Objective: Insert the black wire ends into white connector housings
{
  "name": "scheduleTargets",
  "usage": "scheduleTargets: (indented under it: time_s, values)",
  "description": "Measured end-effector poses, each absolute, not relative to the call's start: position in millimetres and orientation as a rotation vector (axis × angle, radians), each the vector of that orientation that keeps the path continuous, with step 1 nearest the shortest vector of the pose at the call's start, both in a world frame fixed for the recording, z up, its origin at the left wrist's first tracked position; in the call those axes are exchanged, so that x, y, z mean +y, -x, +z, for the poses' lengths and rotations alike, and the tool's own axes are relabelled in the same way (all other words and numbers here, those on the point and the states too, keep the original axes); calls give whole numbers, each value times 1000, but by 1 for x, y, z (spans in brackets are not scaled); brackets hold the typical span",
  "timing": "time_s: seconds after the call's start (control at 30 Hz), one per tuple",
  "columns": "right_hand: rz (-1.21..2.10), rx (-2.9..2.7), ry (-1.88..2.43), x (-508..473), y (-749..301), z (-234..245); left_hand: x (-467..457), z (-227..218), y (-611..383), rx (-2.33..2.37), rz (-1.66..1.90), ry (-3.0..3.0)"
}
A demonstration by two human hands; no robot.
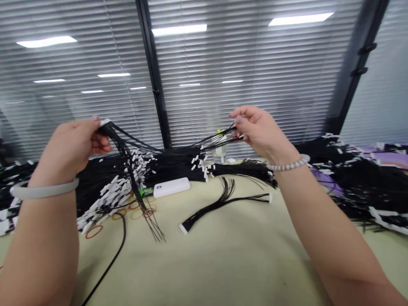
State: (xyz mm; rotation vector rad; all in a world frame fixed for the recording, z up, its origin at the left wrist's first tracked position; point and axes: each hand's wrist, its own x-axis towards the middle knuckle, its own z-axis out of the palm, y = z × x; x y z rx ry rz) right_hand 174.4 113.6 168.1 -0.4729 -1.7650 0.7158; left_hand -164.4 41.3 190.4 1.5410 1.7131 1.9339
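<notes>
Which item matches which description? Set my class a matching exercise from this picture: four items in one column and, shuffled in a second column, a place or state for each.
Items:
1. Grey wristband
2. Beaded bracelet
3. White power bank
4. Red rubber band

Descriptions:
A. Around the right wrist
B. Thin loop on the tabletop
C. Around the left wrist
D. Flat, rounded white slab

Right pairs: 1-C, 2-A, 3-D, 4-B.
</notes>
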Motion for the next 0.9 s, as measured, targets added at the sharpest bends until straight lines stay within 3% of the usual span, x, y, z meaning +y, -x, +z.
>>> scheduleTargets:
  time_s: [0.13, 0.33, 0.53, 0.67, 0.77, 0.9]
  values:
    - [772, -1631, 395, 111, -181, 173, 33, 193, 153, 1605, 1635, -1550]
    - [851, -1707, 160, 95, -201, 181, 30, 192, 143, 1538, 1494, -1583]
    - [552, -1406, 30, 94, -216, 195, 26, 181, 117, 1503, 1356, -1655]
    - [360, -1028, 88, 88, -223, 205, 25, 157, 64, 1366, 1051, -1823]
    - [471, -866, 217, 78, -233, 210, 21, 149, 21, 1232, 986, -1896]
    - [658, -789, 284, 66, -258, 209, 7, 170, -16, 951, 1152, -1959]
